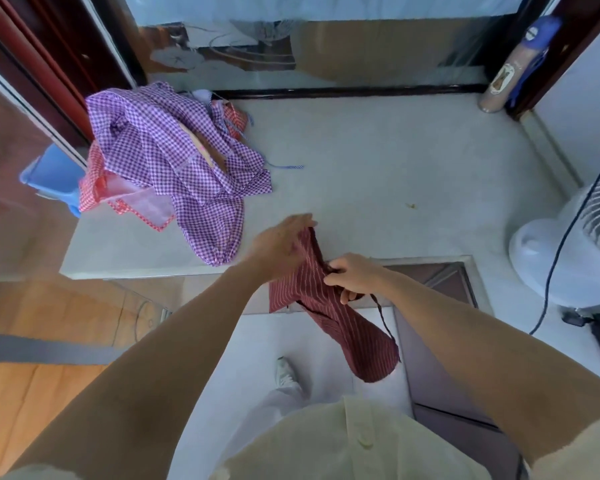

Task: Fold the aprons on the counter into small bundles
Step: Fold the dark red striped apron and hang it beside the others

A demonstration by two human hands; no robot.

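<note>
Two hands: both held the dark red pinstriped cloth apron [329,306] over the near edge of the pale grey stone counter [378,174], probably to let it hang straight.
Left hand [284,244]: fingers together, gripping its upper end.
Right hand [352,277]: fingers curled, pinching the bunched middle.
Pile: purple checked apron [174,150] over red checked apron [97,188], well apart, unfolded.

A home — stone counter [378,168], floor fan [575,244], wooden flooring [32,393].

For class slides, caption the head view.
Left hand and right hand hold a maroon striped apron; checked aprons heaped on the counter.
</note>
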